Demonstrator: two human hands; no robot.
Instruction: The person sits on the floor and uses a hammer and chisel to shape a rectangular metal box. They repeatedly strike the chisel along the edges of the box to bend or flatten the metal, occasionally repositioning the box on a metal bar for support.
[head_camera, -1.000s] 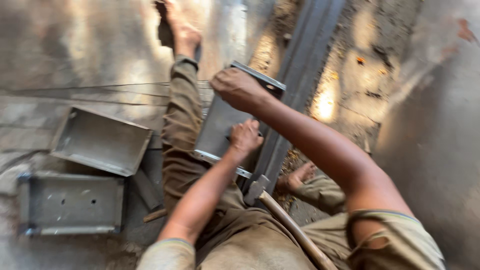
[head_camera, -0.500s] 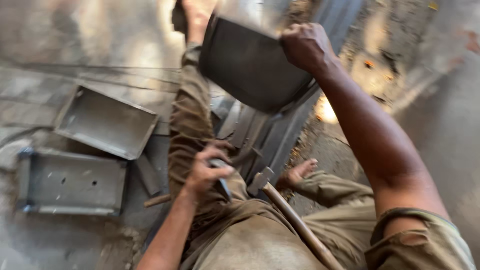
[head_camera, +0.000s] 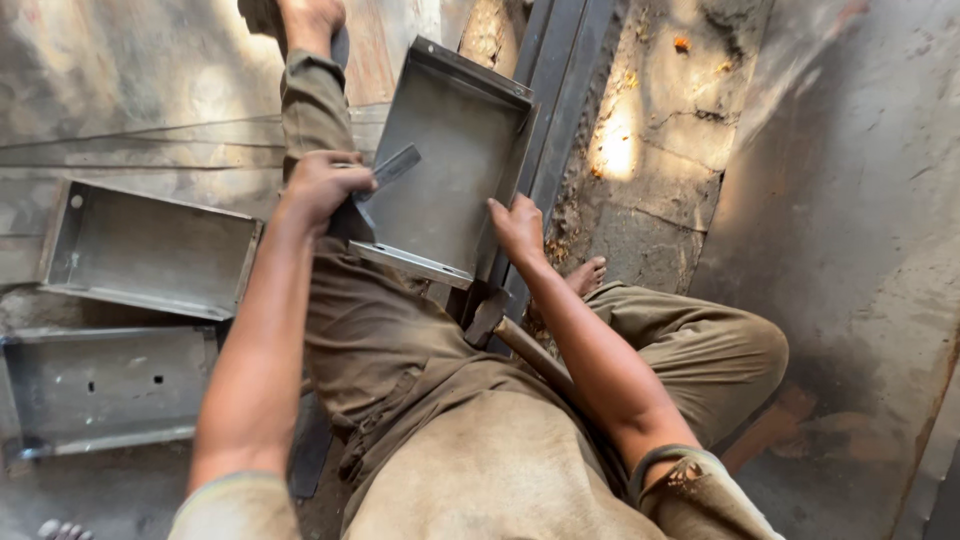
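Stiff, sharp-edged tray (head_camera: 445, 165), centre: right hand (head_camera: 517, 228) clasps its rim, the safest hold; left hand (head_camera: 322, 185) pinches a strip (head_camera: 392, 166).

A shallow grey sheet-metal tray (head_camera: 445, 165), rectangular with low folded-up rims, lies tilted across the person's outstretched leg, open side up. Its near short rim is a flat flange with small holes. Its right long side lies along a dark steel channel on the floor. A short flat metal strip (head_camera: 392, 167) lies slantwise over the tray's left edge, one end gripped.
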